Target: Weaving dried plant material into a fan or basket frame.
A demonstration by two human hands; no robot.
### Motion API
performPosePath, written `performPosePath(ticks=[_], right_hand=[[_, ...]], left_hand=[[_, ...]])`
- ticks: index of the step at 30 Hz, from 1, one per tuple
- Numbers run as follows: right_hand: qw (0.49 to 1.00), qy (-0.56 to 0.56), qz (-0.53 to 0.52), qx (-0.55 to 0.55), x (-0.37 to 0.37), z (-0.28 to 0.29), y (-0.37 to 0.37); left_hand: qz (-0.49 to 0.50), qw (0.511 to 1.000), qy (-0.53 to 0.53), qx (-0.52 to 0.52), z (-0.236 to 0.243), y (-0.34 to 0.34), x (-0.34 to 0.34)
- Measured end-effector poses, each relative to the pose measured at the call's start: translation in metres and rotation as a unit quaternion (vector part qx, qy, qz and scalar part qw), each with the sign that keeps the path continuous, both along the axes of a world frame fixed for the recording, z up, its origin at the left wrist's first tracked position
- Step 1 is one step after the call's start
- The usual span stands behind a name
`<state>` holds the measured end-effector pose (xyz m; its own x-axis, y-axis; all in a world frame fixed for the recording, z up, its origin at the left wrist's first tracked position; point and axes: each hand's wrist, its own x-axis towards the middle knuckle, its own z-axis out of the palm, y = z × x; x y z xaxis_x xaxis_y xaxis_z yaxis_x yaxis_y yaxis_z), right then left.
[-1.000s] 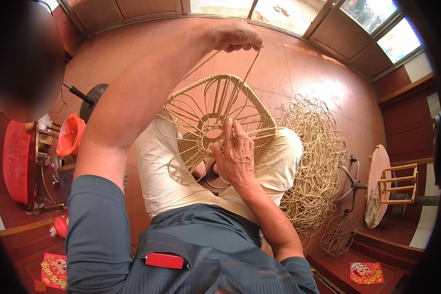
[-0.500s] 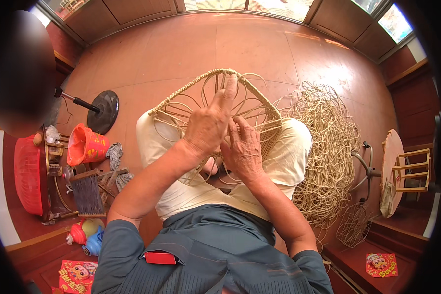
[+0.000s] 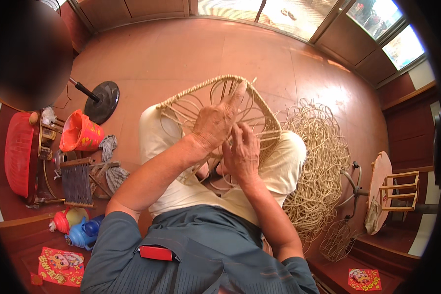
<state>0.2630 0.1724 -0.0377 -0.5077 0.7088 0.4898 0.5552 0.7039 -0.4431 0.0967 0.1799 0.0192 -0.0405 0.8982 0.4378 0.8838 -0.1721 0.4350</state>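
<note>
An unfinished basket (image 3: 196,90) of tan cord lies across my lap, with a wrapped rim, thin curved ribs and a closely woven right side. My left hand (image 3: 214,125) is over its middle. The index finger stretches to the far corner of the rim and presses there, while the other fingers curl underneath, partly hidden. Just below and right of it, my right hand (image 3: 243,151) is closed, fingers bent among several cord strands (image 3: 268,133) that run to the right rim. Its fingertips are partly hidden. A short cord end pokes out past the far corner.
A large heap of loose cord (image 3: 323,171) lies on the floor by my right knee. Beyond it are a metal stand and a round-topped stool (image 3: 379,193). To the left are a red bucket (image 3: 85,134), a folding stool (image 3: 77,183) and a black round base (image 3: 103,103).
The cord loop that arched outside the far right of the rim has shrunk to a short end at the corner. Both hands keep nearly the same places on the basket. The whole view has shifted slightly.
</note>
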Motion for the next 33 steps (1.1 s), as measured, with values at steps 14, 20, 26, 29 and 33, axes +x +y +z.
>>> performPosePath(ticks=[14, 20, 26, 29, 33], right_hand=[[0.995, 0.011, -0.007, 0.102, -0.006, 0.012, 0.005], [0.995, -0.004, 0.047, 0.086, -0.019, 0.011, 0.017], [0.996, -0.005, 0.064, 0.070, -0.022, 0.012, 0.021], [0.995, -0.015, 0.065, 0.078, -0.022, 0.011, 0.019], [0.995, -0.035, 0.055, 0.075, -0.027, 0.014, 0.013]], left_hand=[[0.080, 0.984, -0.153, -0.053, 0.007, -0.082, -0.035], [0.073, 0.981, -0.176, -0.038, 0.012, -0.081, -0.044], [0.084, 0.920, -0.350, -0.156, 0.026, -0.049, -0.084], [0.023, 0.860, -0.492, -0.135, 0.033, -0.020, -0.104], [-0.003, 0.858, -0.499, -0.125, 0.037, 0.012, -0.093]])
